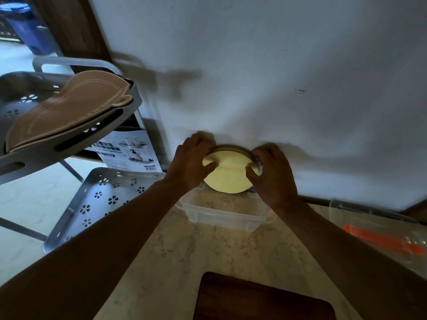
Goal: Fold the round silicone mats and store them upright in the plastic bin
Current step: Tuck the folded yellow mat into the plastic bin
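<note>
A pale yellow round silicone mat (pixel 227 179) stands upright at the far end of a clear plastic bin (pixel 221 215), against the white wall. The darker edge of another mat (pixel 231 147) shows just behind its top rim. My left hand (pixel 193 161) grips the mats' left side, thumb on the yellow face. My right hand (pixel 271 174) grips the right side the same way. Both hands hold the mats together above the bin's far wall.
A grey perforated rack (pixel 69 137) at left holds pinkish-brown mats (pixel 62 114). A loose perforated tray (pixel 101 204) leans beside the marble counter (pixel 175 262). A dark wooden board (pixel 261 299) lies near me. Another clear container (pixel 374 227) with orange items sits at right.
</note>
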`<state>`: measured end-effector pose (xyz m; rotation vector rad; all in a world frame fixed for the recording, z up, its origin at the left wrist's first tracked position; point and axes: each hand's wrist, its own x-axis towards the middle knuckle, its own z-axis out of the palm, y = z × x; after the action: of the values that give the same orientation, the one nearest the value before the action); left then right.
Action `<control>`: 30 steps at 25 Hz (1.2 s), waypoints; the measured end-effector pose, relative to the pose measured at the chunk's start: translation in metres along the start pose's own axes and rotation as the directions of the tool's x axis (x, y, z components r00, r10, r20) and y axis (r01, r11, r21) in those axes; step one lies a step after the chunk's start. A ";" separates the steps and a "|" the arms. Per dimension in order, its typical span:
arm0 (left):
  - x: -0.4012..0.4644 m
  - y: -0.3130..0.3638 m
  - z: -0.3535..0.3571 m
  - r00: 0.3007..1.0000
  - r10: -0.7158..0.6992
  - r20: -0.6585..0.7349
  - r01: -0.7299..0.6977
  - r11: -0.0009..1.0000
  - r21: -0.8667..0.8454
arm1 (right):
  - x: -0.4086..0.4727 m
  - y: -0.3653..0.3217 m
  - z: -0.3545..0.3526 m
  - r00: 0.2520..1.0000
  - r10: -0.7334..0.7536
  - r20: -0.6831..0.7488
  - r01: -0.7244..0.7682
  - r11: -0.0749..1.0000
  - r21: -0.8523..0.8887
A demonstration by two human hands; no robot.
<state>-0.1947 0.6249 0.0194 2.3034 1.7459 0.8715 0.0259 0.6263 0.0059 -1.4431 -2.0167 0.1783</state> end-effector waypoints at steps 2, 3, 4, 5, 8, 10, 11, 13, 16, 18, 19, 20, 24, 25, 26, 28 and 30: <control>-0.001 -0.002 -0.002 1.000 -0.011 0.020 0.011 1.000 0.004 | -0.001 -0.001 0.000 1.000 0.007 0.016 -0.007 1.000 -0.021; -0.001 -0.003 -0.002 0.999 -0.023 0.029 0.023 1.000 0.009 | -0.001 -0.001 0.000 1.000 0.010 0.024 -0.009 0.999 -0.036; -0.001 -0.003 -0.002 0.999 -0.035 0.037 0.034 0.999 0.020 | 0.000 -0.001 0.001 0.999 0.013 0.031 -0.012 0.999 -0.050; -0.001 -0.004 -0.001 0.998 -0.040 0.041 0.038 0.999 0.034 | 0.000 -0.002 0.001 0.999 0.017 0.033 -0.015 0.998 -0.059; 0.000 -0.006 0.002 0.999 -0.044 0.029 0.043 0.999 0.022 | 0.002 -0.003 0.000 1.000 0.007 0.016 -0.006 0.999 -0.044; -0.001 -0.007 0.001 0.998 -0.057 0.025 0.057 0.998 -0.012 | 0.001 -0.002 -0.001 0.999 -0.013 0.034 0.014 0.999 -0.043; -0.001 -0.008 -0.001 0.998 -0.057 0.028 0.058 0.998 -0.025 | 0.000 -0.003 -0.002 0.999 -0.021 0.045 0.023 0.999 -0.044; -0.002 -0.009 -0.005 0.998 -0.037 0.051 0.038 0.999 -0.032 | -0.002 -0.004 -0.003 0.998 -0.031 0.047 0.032 0.999 -0.038; -0.002 -0.008 -0.011 0.997 -0.020 0.075 0.021 0.999 -0.023 | -0.005 -0.006 -0.006 0.999 -0.031 0.024 0.031 0.999 -0.013; -0.002 -0.009 -0.012 0.997 -0.019 0.069 0.021 0.999 -0.033 | -0.005 -0.007 -0.007 0.999 -0.031 0.023 0.031 0.999 -0.010; -0.002 -0.010 -0.011 0.997 -0.022 0.068 0.024 0.999 -0.033 | -0.005 -0.008 -0.006 0.999 -0.031 0.028 0.031 0.999 -0.017; -0.002 -0.011 -0.011 0.997 -0.028 0.070 0.030 0.999 -0.029 | -0.004 -0.009 -0.005 0.999 -0.028 0.038 0.029 0.999 -0.027; 0.000 -0.011 -0.007 0.996 -0.029 0.082 0.030 0.999 -0.014 | -0.001 -0.007 -0.002 0.999 0.000 0.050 0.002 0.999 -0.038; 0.001 -0.010 -0.006 0.997 -0.019 0.078 0.020 1.000 -0.013 | 0.000 -0.006 -0.002 0.998 -0.003 0.056 0.005 0.999 -0.043; 0.002 -0.009 -0.006 0.998 -0.007 0.070 0.008 1.000 -0.016 | 0.001 -0.005 -0.003 0.998 -0.009 0.062 0.012 0.999 -0.049; 0.003 -0.009 -0.002 0.999 0.007 0.052 -0.006 1.000 -0.014 | 0.001 -0.004 -0.004 0.997 -0.015 0.069 0.019 0.998 -0.063; 0.003 -0.010 0.001 0.999 0.003 0.039 -0.003 1.000 0.005 | 0.001 -0.004 -0.004 0.998 -0.025 0.066 0.030 0.997 -0.078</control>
<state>-0.2021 0.6312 0.0158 2.3107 1.7308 0.8183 0.0247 0.6247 0.0114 -1.4739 -2.1162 0.1367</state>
